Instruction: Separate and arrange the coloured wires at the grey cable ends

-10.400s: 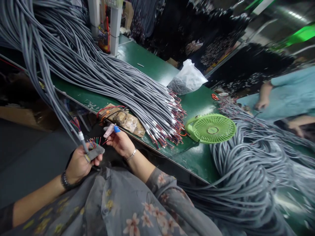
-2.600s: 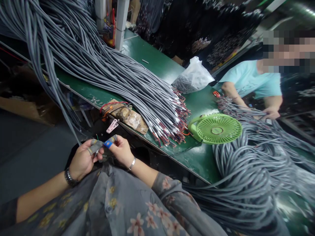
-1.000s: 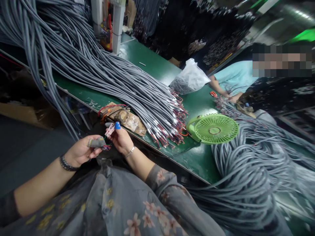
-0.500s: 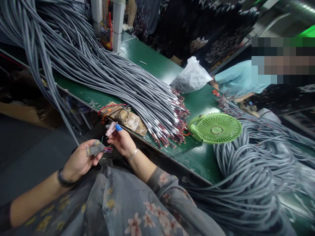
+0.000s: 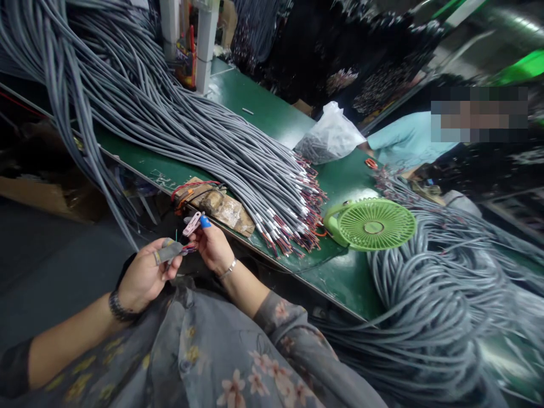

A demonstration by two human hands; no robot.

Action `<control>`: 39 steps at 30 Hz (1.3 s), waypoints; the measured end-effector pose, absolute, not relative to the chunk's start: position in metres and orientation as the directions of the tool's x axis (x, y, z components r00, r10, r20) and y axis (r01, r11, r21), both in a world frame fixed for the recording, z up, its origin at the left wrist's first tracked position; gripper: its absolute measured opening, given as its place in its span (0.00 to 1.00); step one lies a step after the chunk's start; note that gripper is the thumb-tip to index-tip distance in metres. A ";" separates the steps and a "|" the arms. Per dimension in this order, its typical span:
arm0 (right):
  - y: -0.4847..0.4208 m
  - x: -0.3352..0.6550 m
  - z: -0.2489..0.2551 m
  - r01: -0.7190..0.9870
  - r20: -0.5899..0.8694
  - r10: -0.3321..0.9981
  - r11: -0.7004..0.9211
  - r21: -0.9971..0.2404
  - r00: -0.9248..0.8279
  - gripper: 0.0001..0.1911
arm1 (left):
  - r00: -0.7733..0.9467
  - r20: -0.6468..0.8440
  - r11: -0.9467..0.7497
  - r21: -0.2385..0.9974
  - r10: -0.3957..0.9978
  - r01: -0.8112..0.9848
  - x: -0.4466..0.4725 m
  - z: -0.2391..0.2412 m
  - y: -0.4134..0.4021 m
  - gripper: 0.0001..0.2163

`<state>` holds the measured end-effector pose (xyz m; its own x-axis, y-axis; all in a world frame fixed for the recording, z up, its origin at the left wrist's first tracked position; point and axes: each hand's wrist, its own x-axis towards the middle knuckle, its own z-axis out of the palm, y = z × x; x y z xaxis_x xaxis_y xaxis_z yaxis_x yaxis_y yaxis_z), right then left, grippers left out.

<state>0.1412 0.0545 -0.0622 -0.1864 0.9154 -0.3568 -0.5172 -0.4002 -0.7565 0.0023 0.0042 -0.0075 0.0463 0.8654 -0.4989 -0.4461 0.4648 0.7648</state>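
My left hand (image 5: 147, 272) is closed on the end of a grey cable (image 5: 123, 224) that hangs down from the big bundle. A grey cover wraps one of its fingers. Thin coloured wires (image 5: 187, 248) fan out past the fingertips, towards the other hand. In my right hand (image 5: 215, 246), a small pale pink tool (image 5: 192, 224) with a slot is pinched; its exact kind is unclear. A blue cover sits on one of that hand's digits. The right fingertips are close to the wires; whether they touch them I cannot tell.
A large bundle of grey cables (image 5: 178, 119) with bared ends lies along the green table (image 5: 272, 102). By its edge is a taped wooden block (image 5: 225, 207). A green fan (image 5: 369, 224), a plastic bag (image 5: 334, 136) and coiled cables (image 5: 425, 283) stand rightward. A person in light blue (image 5: 403, 139) works opposite.
My left hand has moved slightly right, bringing the wires nearer my right fingers. The pink tool has turned so its slot shows. The person opposite has shifted a little.
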 end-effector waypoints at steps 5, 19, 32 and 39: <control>0.054 0.139 -0.070 -0.415 -0.252 0.967 -0.219 -0.883 0.027 0.26 | 0.064 -0.498 0.475 0.769 0.865 -0.428 0.002 -0.008 0.003 0.13; 0.060 0.135 -0.053 -0.578 -0.441 0.842 -0.535 -0.616 -0.310 0.28 | 0.059 -0.489 0.467 0.782 0.870 -0.412 0.004 -0.007 0.004 0.11; 0.056 0.141 -0.047 -0.536 -0.382 0.890 -0.456 -0.711 -0.251 0.20 | -0.029 -0.458 0.402 0.806 0.888 -0.434 0.007 0.000 -0.004 0.11; 0.057 0.137 -0.065 -0.335 -0.232 0.970 -0.243 -0.910 -0.073 0.30 | -0.047 -0.471 0.406 0.803 0.881 -0.435 0.012 0.000 -0.001 0.13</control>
